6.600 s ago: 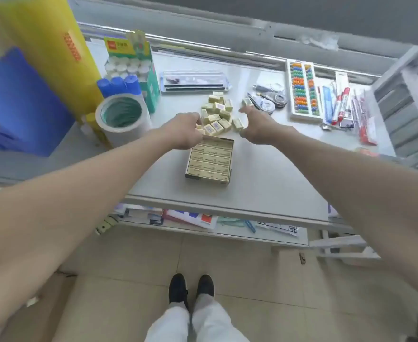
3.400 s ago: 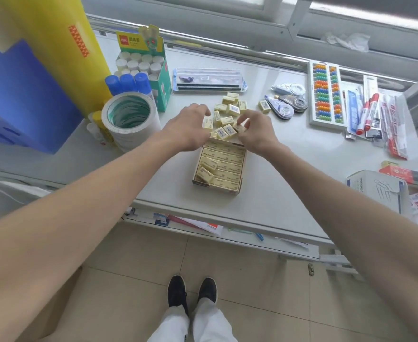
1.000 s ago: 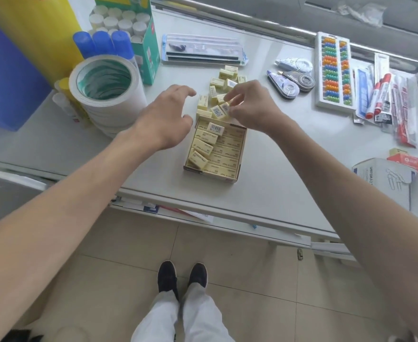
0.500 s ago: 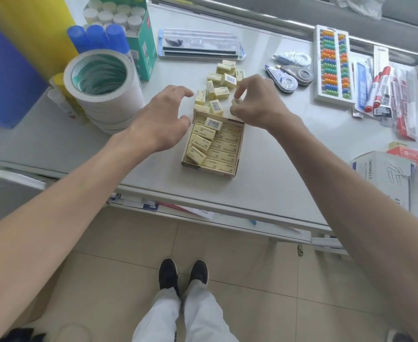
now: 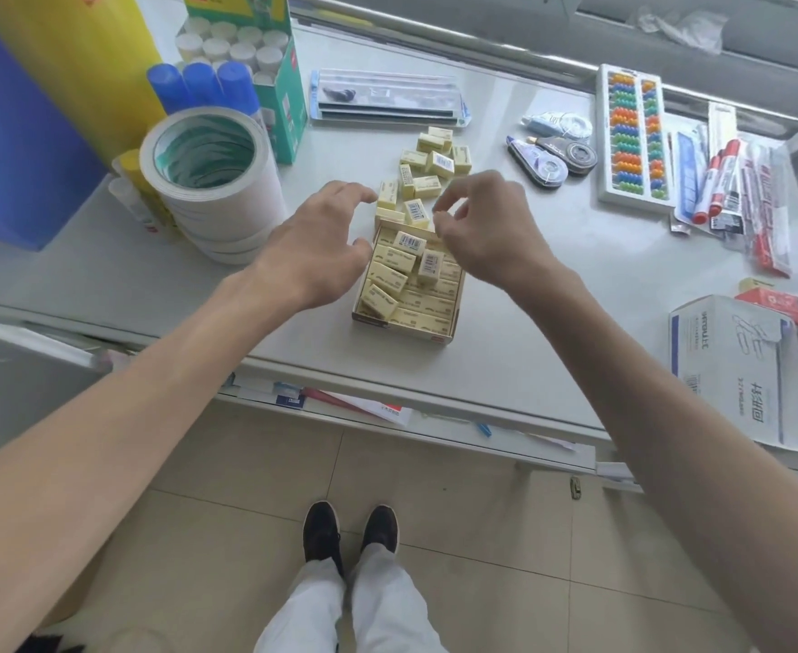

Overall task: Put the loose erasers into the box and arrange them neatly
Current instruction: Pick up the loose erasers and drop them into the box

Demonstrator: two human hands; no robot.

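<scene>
A small cardboard box (image 5: 453, 322) sits on the white table and holds a flat layer of pale yellow erasers, with several more erasers (image 5: 390, 271) lying askew on top. Beyond its far end lies a pile of loose erasers (image 5: 427, 169). My left hand (image 5: 317, 247) hovers at the box's left far corner, fingers spread, holding nothing. Over the box's far right corner is my right hand (image 5: 486, 228), fingers curled with thumb and forefinger close together. I see no eraser between them.
A stack of tape rolls (image 5: 208, 176) stands left of the box, beside glue sticks (image 5: 199, 82) and a green carton. Correction tapes (image 5: 550, 157), an abacus (image 5: 632, 134), markers (image 5: 722, 181) and a white paper-clip box (image 5: 736, 369) lie to the right.
One more barcode-side-up eraser now lies in the box's far part. My right hand has drawn back slightly over the box's far right corner. My left hand has barely moved.
</scene>
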